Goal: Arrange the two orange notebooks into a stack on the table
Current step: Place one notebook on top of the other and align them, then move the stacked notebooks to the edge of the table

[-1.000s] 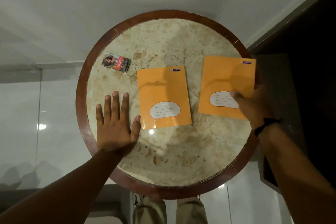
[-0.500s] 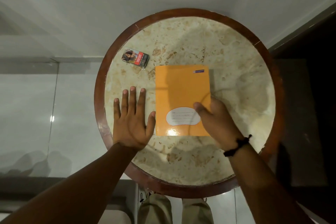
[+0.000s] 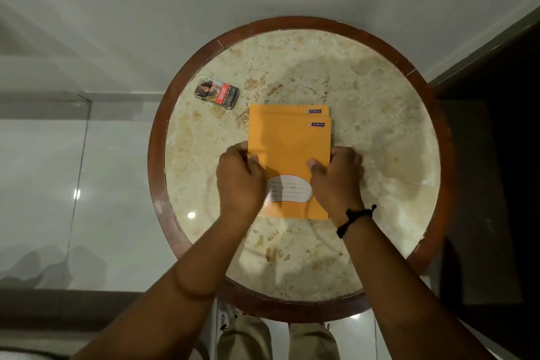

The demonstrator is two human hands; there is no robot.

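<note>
Two orange notebooks lie one on the other in the middle of the round marble table (image 3: 380, 114). The top notebook (image 3: 289, 149) has a white label patch and sits slightly nearer me, so a strip of the bottom notebook (image 3: 280, 111) shows beyond its far edge. My left hand (image 3: 241, 181) grips the stack's left edge, thumb on the cover. At the right edge my right hand (image 3: 336, 178), with a black wrist cord, grips it the same way.
A small printed cardboard pack (image 3: 216, 92) lies on the table's far left, just left of the notebooks. The table has a raised dark wooden rim (image 3: 155, 184). Glossy floor tiles lie to the left, dark furniture to the right.
My right hand slid the right notebook over onto the left one. My left hand left its flat rest on the table and took the stack's left edge.
</note>
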